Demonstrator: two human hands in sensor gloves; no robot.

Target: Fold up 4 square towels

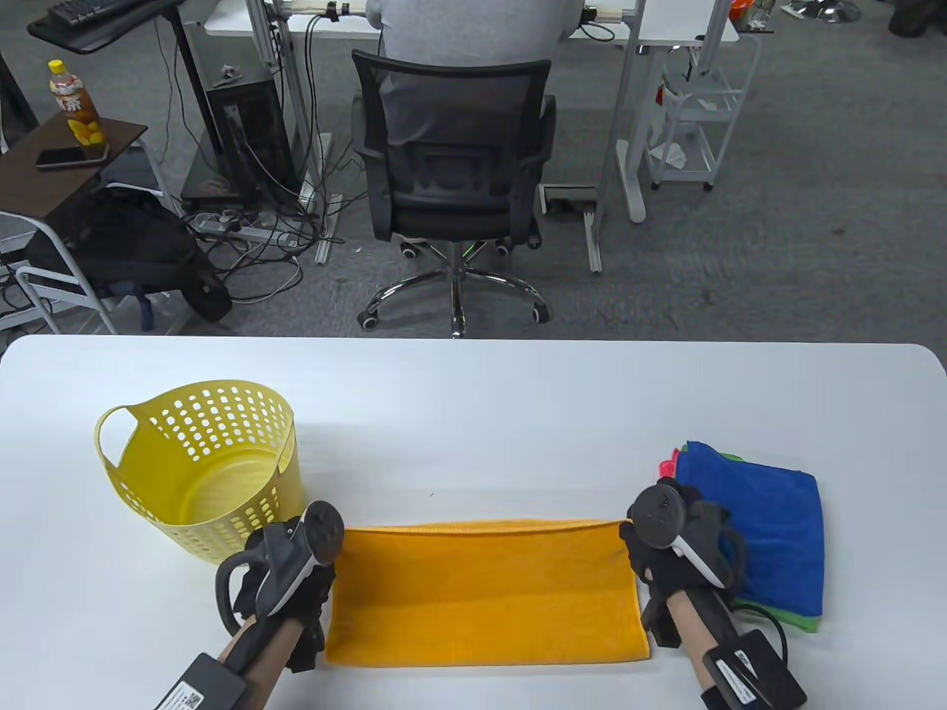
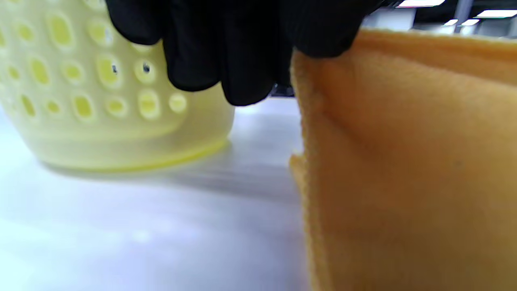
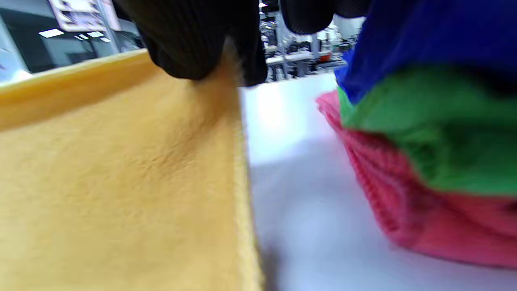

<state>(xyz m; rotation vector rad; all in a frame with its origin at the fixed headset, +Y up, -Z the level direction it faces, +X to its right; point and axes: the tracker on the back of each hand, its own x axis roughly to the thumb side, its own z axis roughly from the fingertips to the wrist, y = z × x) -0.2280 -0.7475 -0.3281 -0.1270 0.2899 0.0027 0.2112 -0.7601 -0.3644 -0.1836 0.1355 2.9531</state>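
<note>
Left hand (image 1: 285, 573) and right hand (image 1: 677, 543) each pinch a far corner of the orange towel (image 1: 484, 592) on the worktop (image 1: 473, 414); both grips closed.

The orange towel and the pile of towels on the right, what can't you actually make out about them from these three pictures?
- Orange towel: in the table view, the trackers cover where left hand and right hand meet its far corners.
- Right wrist view: the grip on the corner is blurred; finger placement unclear.
- Towel pile: blue on top, green and pink edges showing; the blue one hides whether more lie beneath.
- Yellow basket: its near wall hides part of the floor inside.
</note>
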